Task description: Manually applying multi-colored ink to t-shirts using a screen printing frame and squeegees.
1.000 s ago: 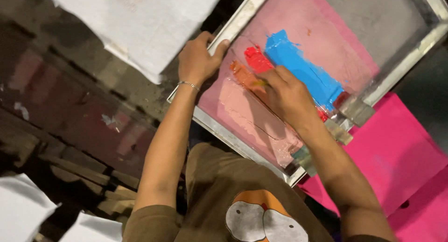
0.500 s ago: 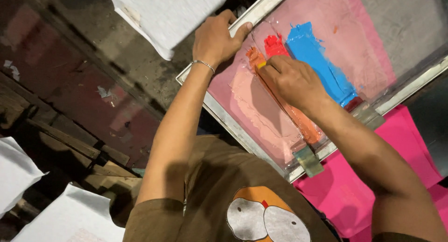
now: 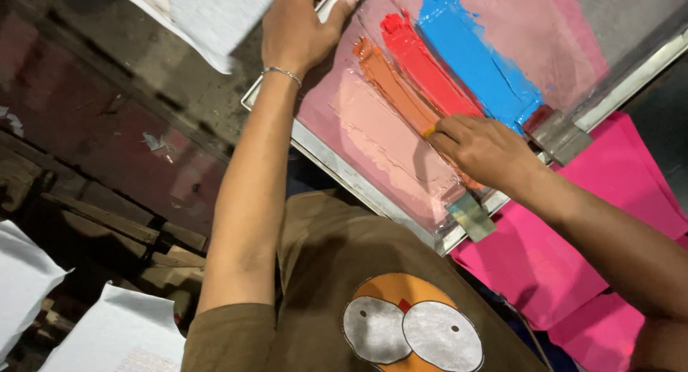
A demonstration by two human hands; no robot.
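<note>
the left hand [image 3: 301, 29] grips the metal edge of the printing screen frame [image 3: 337, 173], with the fingers curled over the rim and the thumb lying on top. the right hand [image 3: 486, 151] is closed around a squeegee [image 3: 469, 213], which lies on the pink mesh near the frame's lower edge. above it run bands of orange ink [image 3: 390, 85], red ink [image 3: 423, 67] and blue ink [image 3: 476, 64], and pink sheets [image 3: 573, 264] lie under the frame.

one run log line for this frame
left hand: grips screen frame edge | right hand: holds squeegee on mesh | ink bands: orange, red, blue | pink sheets beneath
</note>
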